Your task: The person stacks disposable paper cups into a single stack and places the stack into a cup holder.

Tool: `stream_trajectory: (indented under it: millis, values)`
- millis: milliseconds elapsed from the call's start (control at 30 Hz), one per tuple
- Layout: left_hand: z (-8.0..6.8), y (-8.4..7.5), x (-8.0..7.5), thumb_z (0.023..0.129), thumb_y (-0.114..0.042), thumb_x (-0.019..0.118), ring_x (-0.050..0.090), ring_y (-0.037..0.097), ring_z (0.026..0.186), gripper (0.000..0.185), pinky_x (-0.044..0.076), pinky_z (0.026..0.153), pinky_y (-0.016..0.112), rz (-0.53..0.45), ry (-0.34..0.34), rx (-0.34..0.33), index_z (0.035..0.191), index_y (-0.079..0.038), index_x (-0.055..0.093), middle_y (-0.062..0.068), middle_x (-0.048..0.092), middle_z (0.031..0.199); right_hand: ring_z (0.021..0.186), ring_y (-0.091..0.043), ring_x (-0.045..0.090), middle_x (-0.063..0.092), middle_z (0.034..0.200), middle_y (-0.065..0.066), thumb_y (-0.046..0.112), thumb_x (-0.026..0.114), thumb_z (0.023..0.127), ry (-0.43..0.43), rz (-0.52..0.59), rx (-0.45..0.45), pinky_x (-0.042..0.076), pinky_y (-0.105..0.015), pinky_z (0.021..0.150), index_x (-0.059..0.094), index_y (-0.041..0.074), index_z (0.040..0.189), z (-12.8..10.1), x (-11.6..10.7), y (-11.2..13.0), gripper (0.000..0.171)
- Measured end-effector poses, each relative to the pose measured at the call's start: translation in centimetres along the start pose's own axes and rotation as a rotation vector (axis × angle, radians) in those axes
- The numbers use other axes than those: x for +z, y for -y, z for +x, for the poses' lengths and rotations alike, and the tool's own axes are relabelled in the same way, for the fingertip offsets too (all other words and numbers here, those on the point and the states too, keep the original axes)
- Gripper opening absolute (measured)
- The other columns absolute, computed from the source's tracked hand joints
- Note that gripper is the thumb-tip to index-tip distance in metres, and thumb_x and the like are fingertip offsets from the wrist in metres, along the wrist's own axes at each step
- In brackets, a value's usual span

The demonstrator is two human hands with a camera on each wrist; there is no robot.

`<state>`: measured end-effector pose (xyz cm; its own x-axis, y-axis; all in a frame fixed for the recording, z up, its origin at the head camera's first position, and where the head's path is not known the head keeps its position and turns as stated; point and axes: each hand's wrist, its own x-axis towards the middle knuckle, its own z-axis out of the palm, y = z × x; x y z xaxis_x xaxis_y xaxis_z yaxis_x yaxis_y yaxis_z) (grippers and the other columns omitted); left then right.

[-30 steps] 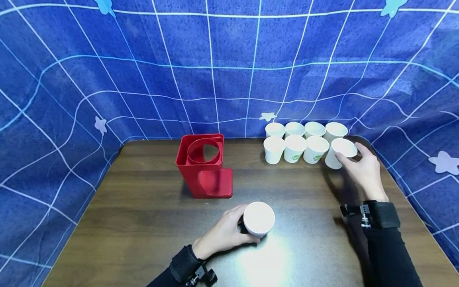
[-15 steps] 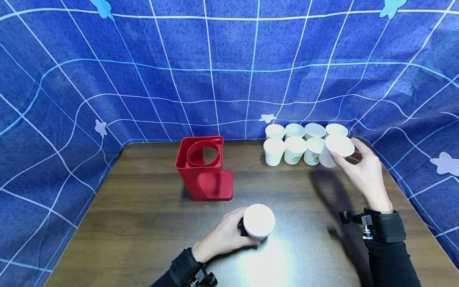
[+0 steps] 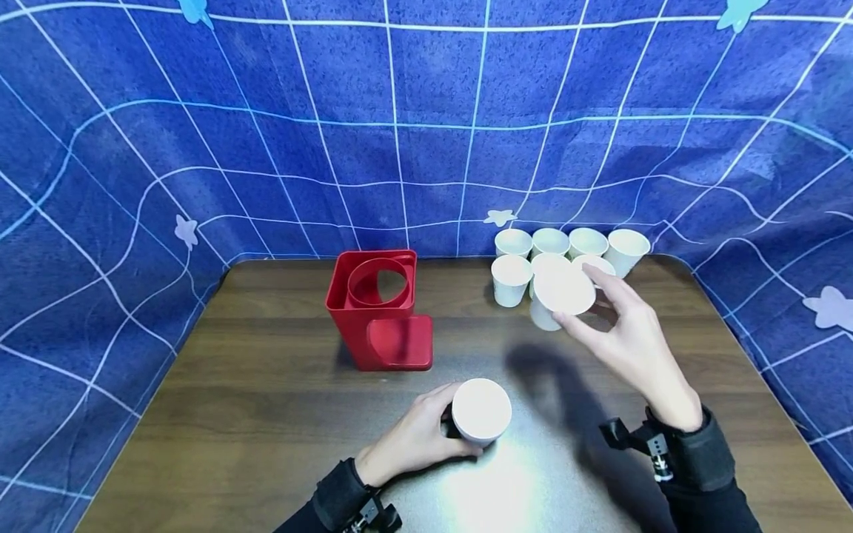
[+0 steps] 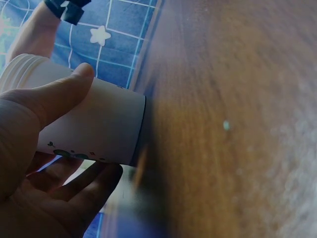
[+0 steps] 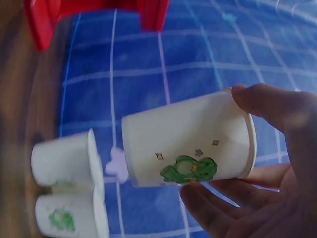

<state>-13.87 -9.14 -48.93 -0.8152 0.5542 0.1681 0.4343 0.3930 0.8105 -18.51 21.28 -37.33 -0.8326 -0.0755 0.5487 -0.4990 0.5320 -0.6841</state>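
My left hand [image 3: 426, 426] grips a stack of nested white paper cups [image 3: 481, 411] near the front middle of the table. Several rims show at the stack's top in the left wrist view, and its base is right at the wood. My right hand [image 3: 633, 340] holds one white paper cup [image 5: 190, 141] by its rim, thumb on one side and fingers on the other. That cup has a green cartoon print and hangs above the table, its shadow falling below. Behind it stand more white paper cups [image 3: 511, 277] in two rows, partly hidden by the held cup.
A red plastic holder [image 3: 373, 318] with a round ring on top and a flat side ledge stands left of the middle. A blue gridded cloth [image 3: 426, 133] with star shapes hangs along the back and sides of the wooden table [image 3: 266, 414].
My right hand has lifted the cup from the right end of the front row and carried it left and toward me. The left hand and its stack have stayed in place.
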Motion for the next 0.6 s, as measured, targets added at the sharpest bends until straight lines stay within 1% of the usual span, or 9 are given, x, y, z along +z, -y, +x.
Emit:
stream_trajectory:
  millis: [67, 133, 200, 333, 400, 467, 600]
  values:
    - [0.1, 0.0, 0.0, 0.073, -0.031, 0.095, 0.061, 0.009, 0.123, 0.083, 0.052, 0.108, 0.034, -0.004, -0.001, 0.001, 0.145, -0.025, 0.054, -0.008, 0.065, 0.133, 0.109, 0.010, 0.057, 0.060, 0.139, -0.020, -0.004, 0.086, 0.078, 0.037, -0.017, -0.034, 0.049, -0.004, 0.091, 0.055, 0.000, 0.145, -0.3, 0.2, 0.9, 0.073]
    - [0.1, 0.0, 0.0, 0.073, -0.031, 0.095, 0.061, 0.009, 0.123, 0.084, 0.052, 0.108, 0.034, -0.008, -0.002, -0.002, 0.146, -0.026, 0.054, -0.009, 0.065, 0.134, 0.112, 0.008, 0.057, 0.059, 0.142, -0.017, -0.001, 0.086, 0.079, 0.075, -0.025, -0.046, 0.049, -0.005, 0.093, 0.055, 0.002, 0.146, -0.5, 0.3, 1.7, 0.074]
    - [0.1, 0.1, 0.1, 0.073, -0.030, 0.096, 0.061, 0.009, 0.123, 0.084, 0.052, 0.108, 0.034, -0.015, -0.004, -0.001, 0.146, -0.025, 0.054, -0.009, 0.065, 0.134, 0.116, 0.005, 0.057, 0.059, 0.143, -0.015, 0.000, 0.086, 0.079, 0.116, -0.009, -0.055, 0.049, -0.007, 0.095, 0.054, 0.005, 0.147, -0.7, 0.5, 2.4, 0.075]
    - [0.1, 0.2, 0.1, 0.072, -0.028, 0.096, 0.061, 0.009, 0.123, 0.084, 0.052, 0.108, 0.034, -0.019, -0.008, 0.009, 0.145, -0.025, 0.054, -0.009, 0.065, 0.134, 0.116, 0.000, 0.059, 0.063, 0.135, -0.008, 0.002, 0.087, 0.080, 0.192, 0.038, -0.055, 0.052, -0.011, 0.095, 0.055, 0.012, 0.147, -1.2, 0.8, 3.6, 0.076]
    - [0.1, 0.2, 0.1, 0.072, -0.027, 0.096, 0.061, 0.009, 0.122, 0.083, 0.052, 0.107, 0.033, -0.023, -0.007, 0.015, 0.145, -0.024, 0.055, -0.009, 0.065, 0.134, 0.113, -0.001, 0.060, 0.065, 0.131, -0.006, 0.002, 0.088, 0.079, 0.222, 0.054, -0.058, 0.053, -0.012, 0.094, 0.056, 0.012, 0.147, -1.4, 0.8, 4.0, 0.076]
    - [0.2, 0.1, 0.1, 0.072, -0.026, 0.096, 0.061, 0.009, 0.122, 0.083, 0.052, 0.107, 0.033, -0.026, -0.004, 0.014, 0.144, -0.025, 0.055, -0.009, 0.065, 0.133, 0.111, -0.001, 0.061, 0.066, 0.129, -0.006, 0.002, 0.088, 0.077, 0.244, 0.058, -0.065, 0.054, -0.013, 0.092, 0.056, 0.009, 0.145, -1.6, 0.9, 4.3, 0.075]
    - [0.2, 0.1, 0.0, 0.072, -0.026, 0.096, 0.061, 0.008, 0.121, 0.083, 0.051, 0.107, 0.033, -0.021, -0.003, 0.011, 0.144, -0.025, 0.055, -0.010, 0.065, 0.132, 0.113, -0.001, 0.061, 0.065, 0.133, -0.007, 0.000, 0.089, 0.075, 0.282, 0.082, -0.102, 0.054, -0.013, 0.092, 0.057, 0.006, 0.144, -1.9, 0.9, 4.7, 0.077]
